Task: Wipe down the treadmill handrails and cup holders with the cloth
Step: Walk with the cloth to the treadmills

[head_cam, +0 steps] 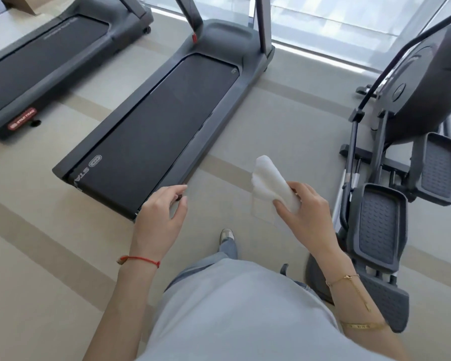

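While behind the treadmill [151,121]: right hand [306,217] pinching white cloth [270,182], left hand [160,217] seemingly loose-fingered, holding nothing.

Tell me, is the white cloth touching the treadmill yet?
Apart. The head view shows the cloth held up in the right hand, with bare floor showing between it and the nearest treadmill.

The red label [21,122] on the rear end of the left treadmill [44,63] reads "STAR TRAC"; the belt of the middle treadmill [151,131] shows white letters "STA" [81,175], the rest cut off; other print is too small to read.
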